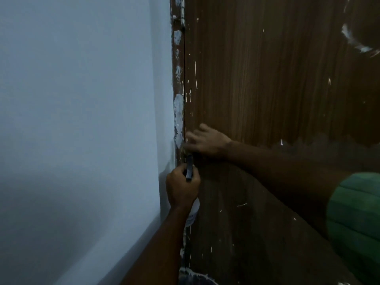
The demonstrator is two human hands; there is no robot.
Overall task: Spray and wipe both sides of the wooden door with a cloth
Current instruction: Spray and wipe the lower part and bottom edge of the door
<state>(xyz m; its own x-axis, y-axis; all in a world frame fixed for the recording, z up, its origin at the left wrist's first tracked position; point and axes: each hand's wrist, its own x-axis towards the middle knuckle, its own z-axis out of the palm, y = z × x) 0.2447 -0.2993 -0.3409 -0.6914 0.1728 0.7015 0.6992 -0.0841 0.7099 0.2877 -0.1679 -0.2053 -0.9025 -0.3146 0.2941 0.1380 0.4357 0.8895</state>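
Note:
The brown wooden door (267, 83) fills the right half, flecked with white paint. My left hand (182, 187) grips a spray bottle by its neck. The bottle's black nozzle (189, 167) points up at the door's hinge edge, and its white body (193, 212) shows below my wrist. Just above, my right hand (207, 140) lies against the door by the frame, blurred by motion. It holds a dull bunched cloth (186, 150), of which only a small part shows under the fingers.
A pale blue-white wall (82, 120) takes up the left half. The door frame (178, 112) carries white paint patches, with a metal hinge (182, 13) at the top. My green sleeve (355, 223) is at the lower right.

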